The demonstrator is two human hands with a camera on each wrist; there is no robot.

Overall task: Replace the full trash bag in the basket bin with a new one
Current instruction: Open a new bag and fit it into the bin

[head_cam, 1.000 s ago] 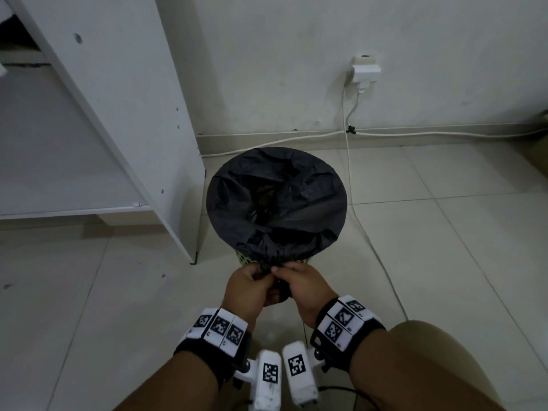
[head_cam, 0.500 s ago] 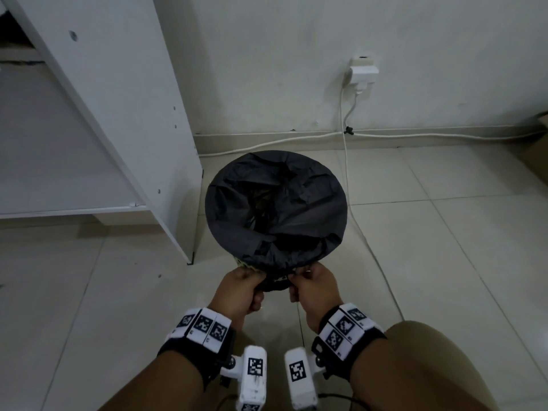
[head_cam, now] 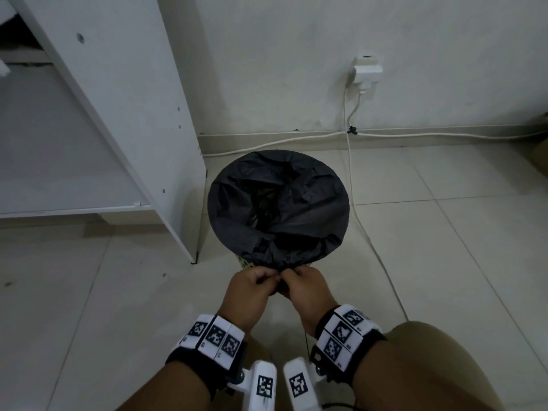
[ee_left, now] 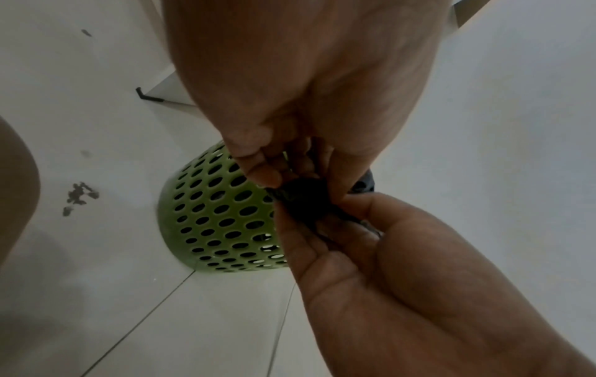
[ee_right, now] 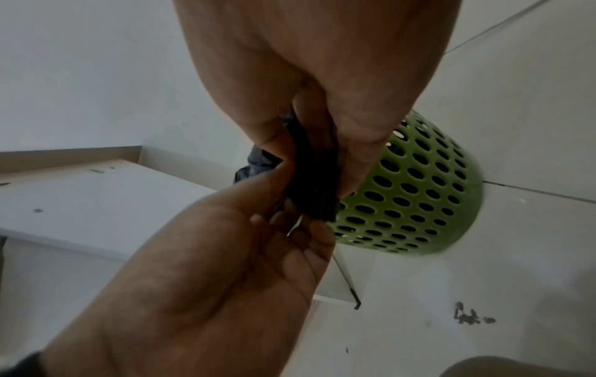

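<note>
Both hands (head_cam: 250,287) (head_cam: 305,287) rejoined, pinching black crinkled trash bag's (head_cam: 278,203) seemingly knotted edge.

One black trash bag (head_cam: 278,203), one green basket bin (ee_left: 222,211), two hands, one white shelf unit (head_cam: 124,108), one wall plug (head_cam: 367,73).

Dim room: pale tiled floor (head_cam: 415,247), white wall (head_cam: 296,69) with socket (head_cam: 367,69) and trailing cable (head_cam: 351,173); white shelf unit (head_cam: 118,99) at left.
</note>
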